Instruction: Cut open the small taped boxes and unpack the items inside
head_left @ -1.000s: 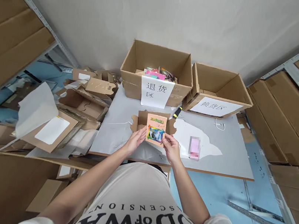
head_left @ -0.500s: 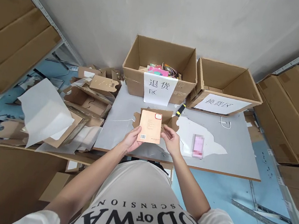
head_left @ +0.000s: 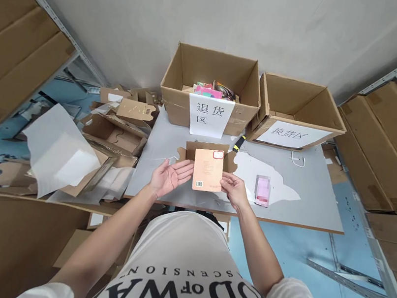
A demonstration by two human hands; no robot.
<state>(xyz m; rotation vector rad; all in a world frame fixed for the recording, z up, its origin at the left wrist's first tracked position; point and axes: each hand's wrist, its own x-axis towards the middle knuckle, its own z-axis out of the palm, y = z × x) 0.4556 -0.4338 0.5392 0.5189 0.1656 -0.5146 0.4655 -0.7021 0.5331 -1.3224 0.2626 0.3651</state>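
A peach-coloured book (head_left: 207, 171) with a barcode at its lower left and a red-edged label at its upper right is held up over the table. My right hand (head_left: 234, 189) grips its right edge between thumb and fingers. To the left of the book, my left hand (head_left: 171, 177) is open, palm up, its fingertips close to the book's left edge. Behind the book stands an opened small cardboard box (head_left: 206, 146), its inside mostly hidden by the book.
Two large cartons with paper signs, the left one (head_left: 175, 105) holding colourful books and the right one (head_left: 292, 93), stand at the table's back. A yellow-black cutter (head_left: 239, 143), white paper (head_left: 282, 189) and a pink item (head_left: 263, 191) lie right. Opened boxes (head_left: 114, 134) pile up left.
My left hand has let go of the book and spread its fingers, moving left. The book has shifted a little to the right, now in my right hand.
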